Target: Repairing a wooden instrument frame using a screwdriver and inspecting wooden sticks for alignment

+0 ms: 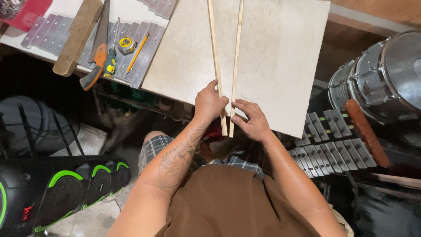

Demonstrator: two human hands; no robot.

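Nearest the wearer, the left hand (209, 104) curls over the near end of the left wooden strip (215, 61), fingers closed around it with the thumb on top. Just beside it, the right hand (250, 119) pinches the near end of the right wooden strip (236, 61) between thumb and fingertips, the other fingers loosely bent. Both strips lie on the pale board (280, 57), their long axes running away from the wearer, near ends overhanging the board's edge; they sit close together, leaning slightly toward each other farther out. Farther left on the table (127, 8) lie a yellow tape measure (126, 44), a pencil (137, 52), a screwdriver (111, 57) and a wooden block (78, 36). A drum (386, 74) stands at right.
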